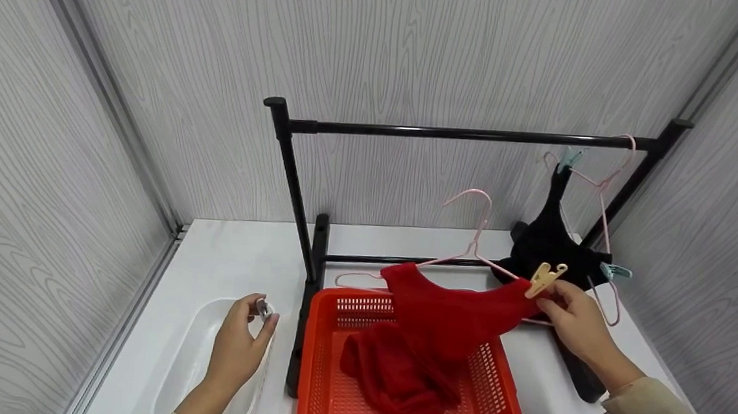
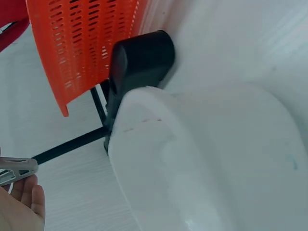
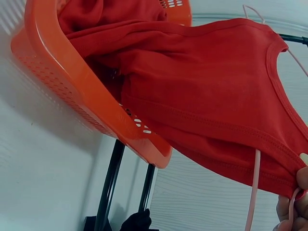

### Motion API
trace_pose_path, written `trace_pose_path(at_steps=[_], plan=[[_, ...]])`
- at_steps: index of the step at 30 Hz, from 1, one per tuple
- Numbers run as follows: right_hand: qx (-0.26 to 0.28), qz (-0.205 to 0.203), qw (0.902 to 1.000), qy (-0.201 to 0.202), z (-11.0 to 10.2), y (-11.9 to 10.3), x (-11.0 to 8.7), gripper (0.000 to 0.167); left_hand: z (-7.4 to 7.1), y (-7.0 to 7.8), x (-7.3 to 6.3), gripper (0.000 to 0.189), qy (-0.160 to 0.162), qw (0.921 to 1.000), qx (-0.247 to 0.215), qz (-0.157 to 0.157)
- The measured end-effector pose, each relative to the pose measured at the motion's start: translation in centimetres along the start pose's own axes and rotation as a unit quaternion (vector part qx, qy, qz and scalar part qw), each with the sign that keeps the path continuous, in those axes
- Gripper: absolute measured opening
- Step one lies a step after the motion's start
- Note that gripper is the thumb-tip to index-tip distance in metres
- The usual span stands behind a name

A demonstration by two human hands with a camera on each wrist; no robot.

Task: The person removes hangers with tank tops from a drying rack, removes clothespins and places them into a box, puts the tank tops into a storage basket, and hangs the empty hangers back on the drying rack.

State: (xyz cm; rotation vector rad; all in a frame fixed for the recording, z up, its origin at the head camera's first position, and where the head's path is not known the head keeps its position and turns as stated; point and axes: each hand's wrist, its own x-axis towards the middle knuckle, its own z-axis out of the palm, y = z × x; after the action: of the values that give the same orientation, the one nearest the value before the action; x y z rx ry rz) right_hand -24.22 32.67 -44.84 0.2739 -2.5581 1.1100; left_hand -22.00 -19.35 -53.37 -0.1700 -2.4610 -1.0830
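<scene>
A red sleeveless top (image 1: 459, 311) hangs on a pink hanger (image 1: 477, 234), its lower part down in the orange basket (image 1: 318, 372). My right hand (image 1: 575, 319) pinches the right strap and the hanger's edge, right below a yellow clothespin (image 1: 542, 279) clipped on that strap. In the right wrist view the fingers (image 3: 302, 180) hold the strap around the pink wire. Over the white tub (image 1: 187, 344), my left hand (image 1: 239, 347) holds a pale grey clothespin (image 2: 19, 168) between thumb and fingers.
A black garment rack (image 1: 413, 131) stands behind the basket. On its right end a second pink hanger (image 1: 606, 210) carries a black garment (image 1: 545, 245), held with blue-green clothespins (image 1: 614, 271). Wood-grain panels (image 1: 418, 54) enclose the back and sides.
</scene>
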Motion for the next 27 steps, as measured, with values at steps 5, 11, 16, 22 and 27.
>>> trace_pose_path(at_steps=[5,11,16,22,27], plan=[[0.002,0.003,1.0000,-0.003,0.0,0.1,0.0,0.008,-0.2,-1.7,-0.2,0.045,-0.004,0.9993,0.034,-0.015],[-0.005,0.004,1.0000,-0.007,0.0,0.2,0.0,0.007,-0.4,-3.4,-0.2,0.043,-0.027,0.9966,0.071,-0.033],[-0.002,0.006,0.9999,-0.009,0.1,0.2,-0.1,0.006,-0.6,-4.2,-0.2,0.044,-0.079,0.9906,0.092,-0.063],[-0.001,0.009,0.9999,-0.008,0.2,0.1,0.0,0.006,-0.9,-5.0,-0.4,0.043,-0.137,0.9795,0.113,-0.096],[-0.006,0.007,0.9999,-0.010,0.2,0.1,0.0,0.007,-0.9,-5.7,-0.6,0.040,-0.158,0.9743,0.119,-0.108]])
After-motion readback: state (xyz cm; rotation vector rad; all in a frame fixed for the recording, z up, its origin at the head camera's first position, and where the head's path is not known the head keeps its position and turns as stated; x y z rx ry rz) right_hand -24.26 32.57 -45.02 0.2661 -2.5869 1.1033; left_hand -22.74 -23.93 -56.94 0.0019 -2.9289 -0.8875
